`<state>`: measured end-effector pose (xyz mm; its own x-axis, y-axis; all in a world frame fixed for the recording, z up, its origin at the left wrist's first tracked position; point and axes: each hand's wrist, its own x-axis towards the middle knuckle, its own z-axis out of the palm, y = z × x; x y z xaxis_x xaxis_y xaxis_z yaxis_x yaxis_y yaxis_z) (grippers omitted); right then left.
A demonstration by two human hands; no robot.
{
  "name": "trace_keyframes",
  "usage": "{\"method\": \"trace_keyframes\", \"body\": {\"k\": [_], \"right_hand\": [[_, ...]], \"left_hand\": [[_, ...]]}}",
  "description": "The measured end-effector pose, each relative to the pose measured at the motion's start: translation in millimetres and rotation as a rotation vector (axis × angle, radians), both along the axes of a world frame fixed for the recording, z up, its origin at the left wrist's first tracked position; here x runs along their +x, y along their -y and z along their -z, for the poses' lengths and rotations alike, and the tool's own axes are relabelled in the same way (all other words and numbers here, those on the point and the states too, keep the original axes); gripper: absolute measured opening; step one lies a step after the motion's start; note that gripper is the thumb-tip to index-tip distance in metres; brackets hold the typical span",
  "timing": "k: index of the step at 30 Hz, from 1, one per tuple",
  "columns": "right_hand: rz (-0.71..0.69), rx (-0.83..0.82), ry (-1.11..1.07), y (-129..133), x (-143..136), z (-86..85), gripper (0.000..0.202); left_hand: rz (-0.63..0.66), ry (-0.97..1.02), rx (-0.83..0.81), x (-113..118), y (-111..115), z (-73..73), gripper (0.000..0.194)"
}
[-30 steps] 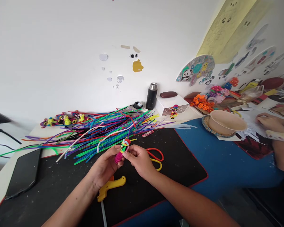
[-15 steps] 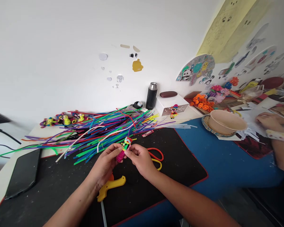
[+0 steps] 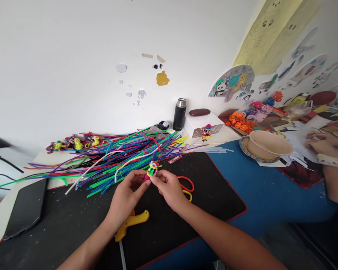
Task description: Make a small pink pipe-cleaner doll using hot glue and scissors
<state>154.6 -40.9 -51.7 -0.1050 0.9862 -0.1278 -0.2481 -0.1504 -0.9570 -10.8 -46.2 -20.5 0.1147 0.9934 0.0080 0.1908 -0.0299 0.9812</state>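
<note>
Between my two hands is a small pipe-cleaner doll (image 3: 152,169), with a magenta lower part, a green and yellow body and a red, white and blue top. My left hand (image 3: 129,189) pinches it low on the left side, hiding most of the magenta. On the right side my right hand (image 3: 169,187) grips it with thumb and fingertips. Scissors with red and yellow handles (image 3: 187,183) lie just beyond my right hand, their blades hidden. Under my left wrist rests a yellow hot glue gun (image 3: 132,222) with a glue stick (image 3: 122,253).
Colourful pipe cleaners (image 3: 129,157) spread behind my hands. Finished dolls (image 3: 73,142) lie at the back left; another doll (image 3: 206,132) stands by a white box (image 3: 204,123). A black flask (image 3: 180,114), a beige bowl (image 3: 269,144) and another person's hands (image 3: 321,144) are farther right.
My left hand has turned and its thumb now points up along the doll's lower part, covering more magenta. The doll sits more upright. The view has shifted slightly.
</note>
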Motion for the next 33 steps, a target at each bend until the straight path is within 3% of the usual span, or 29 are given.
{"method": "trace_keyframes", "body": {"k": [6,16,27,33], "right_hand": [[0.011,0.0,-0.032,-1.8,-1.1,3.2,0.047],[-0.007,-0.006,-0.035,-0.4,-0.6,1.8,0.045],[-0.011,-0.011,-0.021,0.2,0.0,1.4,0.048],[-0.017,-0.005,-0.006,0.2,0.4,1.3,0.05]], "left_hand": [[-0.035,-0.093,0.097,-1.0,4.8,4.2,0.035],[-0.037,-0.238,0.145,0.8,5.2,1.0,0.025],[-0.012,-0.158,0.142,-0.1,5.5,6.4,0.024],[-0.011,0.048,-0.03,2.5,4.5,1.1,0.032]]}}
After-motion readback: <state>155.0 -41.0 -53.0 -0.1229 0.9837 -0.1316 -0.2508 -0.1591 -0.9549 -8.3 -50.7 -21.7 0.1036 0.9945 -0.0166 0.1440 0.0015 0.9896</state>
